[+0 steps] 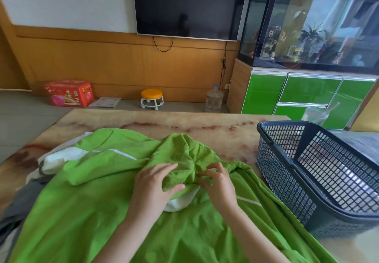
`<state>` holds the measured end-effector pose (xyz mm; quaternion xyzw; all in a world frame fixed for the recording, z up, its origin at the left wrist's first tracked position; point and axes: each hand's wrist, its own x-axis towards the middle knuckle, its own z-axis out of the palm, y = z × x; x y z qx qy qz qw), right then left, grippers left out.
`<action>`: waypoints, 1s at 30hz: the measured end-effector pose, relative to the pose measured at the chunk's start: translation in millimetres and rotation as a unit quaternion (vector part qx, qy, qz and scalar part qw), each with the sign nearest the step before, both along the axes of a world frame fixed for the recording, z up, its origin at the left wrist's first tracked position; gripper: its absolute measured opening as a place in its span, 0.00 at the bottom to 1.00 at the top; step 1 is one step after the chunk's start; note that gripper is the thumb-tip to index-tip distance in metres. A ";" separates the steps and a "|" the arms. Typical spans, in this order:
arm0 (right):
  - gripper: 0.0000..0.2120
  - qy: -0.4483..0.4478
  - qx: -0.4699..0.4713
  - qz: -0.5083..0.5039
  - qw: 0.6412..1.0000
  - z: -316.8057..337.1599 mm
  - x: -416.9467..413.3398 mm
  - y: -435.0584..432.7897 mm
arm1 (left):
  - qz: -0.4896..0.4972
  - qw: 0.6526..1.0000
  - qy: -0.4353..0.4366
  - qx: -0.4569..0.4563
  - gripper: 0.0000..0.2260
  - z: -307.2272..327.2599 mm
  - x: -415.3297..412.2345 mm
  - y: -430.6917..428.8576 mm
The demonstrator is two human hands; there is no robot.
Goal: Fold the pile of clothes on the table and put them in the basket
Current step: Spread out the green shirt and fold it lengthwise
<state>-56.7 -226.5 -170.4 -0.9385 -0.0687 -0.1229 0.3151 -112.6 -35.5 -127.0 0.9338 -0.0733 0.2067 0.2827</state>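
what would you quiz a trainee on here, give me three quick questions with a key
1. True or false: the basket already holds folded clothes.
2. The left hand and right hand are: A resting open, B both pinching the green garment, C inside the basket.
3. Fill in: the basket stands to the person's ___.
Key: 1 false; 2 B; 3 right.
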 end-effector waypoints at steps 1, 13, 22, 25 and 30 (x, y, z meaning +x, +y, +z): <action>0.07 0.002 -0.004 0.002 1.000 -1.6 2.0 -0.9 | -0.001 1.000 -0.013 0.010 0.20 -1.7 2.3 -2.5; 0.11 0.027 0.113 -0.040 0.992 14.2 -10.1 -57.7 | -0.015 0.985 0.025 -0.171 0.24 6.5 -5.1 7.6; 0.18 -0.048 0.042 0.018 0.998 5.5 -37.6 -59.4 | 0.023 0.999 -0.023 0.001 0.36 -37.2 3.7 -2.0; 0.24 -0.042 -0.015 0.065 0.997 10.4 -42.3 -35.1 | 0.032 0.999 -0.009 0.029 0.31 -26.2 15.3 3.0; 0.23 -0.007 -0.024 0.044 0.999 5.2 -36.0 0.1 | 0.021 0.998 -0.038 -0.050 0.03 -11.0 20.6 2.0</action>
